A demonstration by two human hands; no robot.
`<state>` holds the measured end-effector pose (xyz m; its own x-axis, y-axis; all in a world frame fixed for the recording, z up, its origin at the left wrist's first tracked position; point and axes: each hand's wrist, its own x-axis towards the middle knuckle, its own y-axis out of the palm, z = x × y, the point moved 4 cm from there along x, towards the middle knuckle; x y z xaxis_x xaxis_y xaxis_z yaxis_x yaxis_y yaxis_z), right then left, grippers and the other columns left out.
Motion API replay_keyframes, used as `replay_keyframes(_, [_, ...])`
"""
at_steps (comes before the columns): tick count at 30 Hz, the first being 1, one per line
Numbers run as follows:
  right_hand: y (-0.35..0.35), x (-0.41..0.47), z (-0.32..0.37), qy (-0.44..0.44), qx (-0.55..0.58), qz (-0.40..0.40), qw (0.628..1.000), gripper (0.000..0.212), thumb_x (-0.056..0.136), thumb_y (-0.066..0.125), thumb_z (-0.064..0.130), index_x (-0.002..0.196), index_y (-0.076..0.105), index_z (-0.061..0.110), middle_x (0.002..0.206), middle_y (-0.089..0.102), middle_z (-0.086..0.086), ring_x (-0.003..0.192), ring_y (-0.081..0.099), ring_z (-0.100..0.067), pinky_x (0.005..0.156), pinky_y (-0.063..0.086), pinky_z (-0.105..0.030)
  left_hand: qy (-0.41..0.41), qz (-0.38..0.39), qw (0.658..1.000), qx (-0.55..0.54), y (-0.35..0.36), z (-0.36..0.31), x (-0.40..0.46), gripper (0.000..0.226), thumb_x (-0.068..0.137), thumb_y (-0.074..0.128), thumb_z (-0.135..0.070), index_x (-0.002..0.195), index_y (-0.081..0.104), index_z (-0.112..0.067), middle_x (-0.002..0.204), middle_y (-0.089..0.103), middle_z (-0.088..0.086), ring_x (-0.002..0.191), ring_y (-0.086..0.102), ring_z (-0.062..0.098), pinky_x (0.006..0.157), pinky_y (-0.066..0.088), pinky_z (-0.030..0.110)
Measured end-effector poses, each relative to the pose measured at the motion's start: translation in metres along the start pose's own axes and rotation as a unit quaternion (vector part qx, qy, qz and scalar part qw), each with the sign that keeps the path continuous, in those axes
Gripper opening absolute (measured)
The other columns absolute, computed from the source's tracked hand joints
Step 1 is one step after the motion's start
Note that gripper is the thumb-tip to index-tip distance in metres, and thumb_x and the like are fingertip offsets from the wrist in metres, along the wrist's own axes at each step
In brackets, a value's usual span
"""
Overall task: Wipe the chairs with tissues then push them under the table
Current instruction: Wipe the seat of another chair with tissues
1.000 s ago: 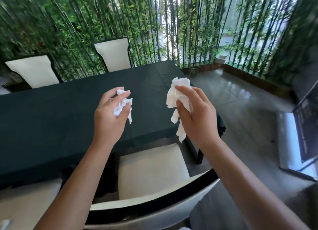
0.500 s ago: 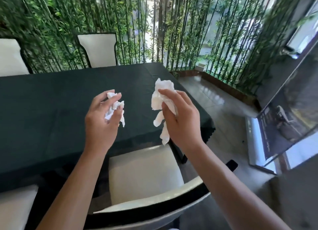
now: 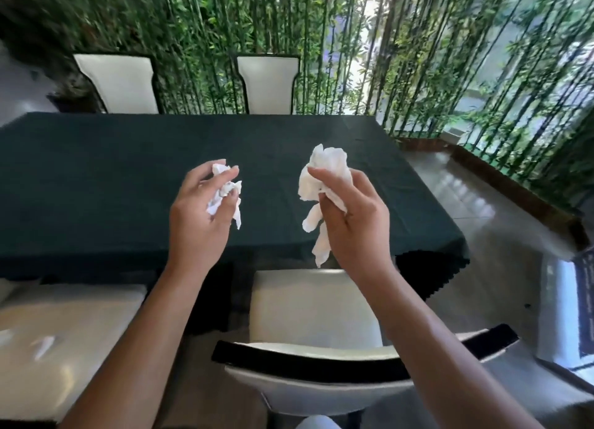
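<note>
My left hand [image 3: 201, 216] is closed around a small crumpled white tissue [image 3: 223, 192]. My right hand [image 3: 350, 218] grips a larger crumpled tissue [image 3: 321, 184] that dangles below the fingers. Both hands are raised over the near edge of the dark green table [image 3: 112, 184]. Right below them stands a cream chair [image 3: 315, 309] with a black-trimmed back, its seat partly under the table edge. A second cream chair seat [image 3: 64, 332] lies to the left.
Two more cream chairs [image 3: 120, 84] [image 3: 268, 86] stand at the table's far side against a bamboo screen [image 3: 353, 43]. Glossy grey floor [image 3: 466, 203] opens to the right, with a low wooden border and a glass panel [image 3: 575, 316] at far right.
The view has swung left, so both far chairs and the left seat now show. My hands keep the same raised pose with the tissues.
</note>
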<state>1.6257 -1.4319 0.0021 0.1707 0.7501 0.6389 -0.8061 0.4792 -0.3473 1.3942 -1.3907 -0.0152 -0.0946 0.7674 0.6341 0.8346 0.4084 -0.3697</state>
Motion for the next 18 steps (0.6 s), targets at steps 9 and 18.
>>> replay_keyframes(9, [-0.024,0.000,-0.020,0.002,0.054,-0.006,0.998,0.034,0.097,0.060,0.009,0.119,0.075,0.031,0.116,0.063,0.013,0.097,0.064,-0.005,0.078,0.050,-0.018,-0.045,0.025,0.995,0.082,-0.015,0.007,-0.009,0.028,0.099,0.065,-0.006,0.124,0.072,-0.016,0.140,0.059,-0.001,0.118,0.051,-0.018,0.096,0.036,-0.002])
replay_keyframes(18, [-0.039,0.024,-0.038,0.030,0.056,-0.038,0.997,0.026,0.099,0.065,0.010,0.116,0.075,0.028,0.109,0.061,0.015,0.095,0.061,0.001,0.077,0.047,-0.015,-0.006,0.032,0.996,0.088,0.002,-0.005,0.022,0.028,0.099,0.065,-0.007,0.124,0.073,-0.017,0.139,0.059,-0.006,0.122,0.052,-0.010,0.099,0.036,0.001])
